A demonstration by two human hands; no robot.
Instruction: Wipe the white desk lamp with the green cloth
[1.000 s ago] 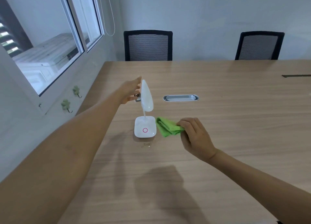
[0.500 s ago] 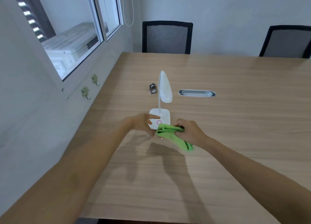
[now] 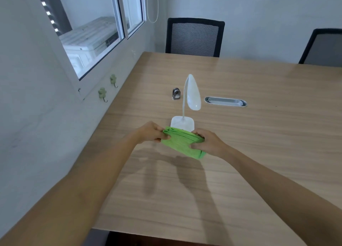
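A: What blocks the way at frame centre?
B: The white desk lamp (image 3: 191, 97) stands upright, a small metal object (image 3: 176, 93) just left of it, a cable slot (image 3: 225, 101) to its right.
A: And open room?
B: Bare wooden table (image 3: 268, 134) fills the right and bottom.

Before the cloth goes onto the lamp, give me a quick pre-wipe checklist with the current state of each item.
1. Cloth gripped: ok, left hand and right hand each pinch an end.
2. Cloth folded into a pad: ok, layers visible.
3. Lamp upright on table: ok.
4. Lamp steadied by a hand: not ok, neither hand is on it.
5. Cloth touching the lamp base: cannot tell, it overlaps the base's near edge.
6. Space around lamp: ok, small metal object and grommet stand apart behind it.
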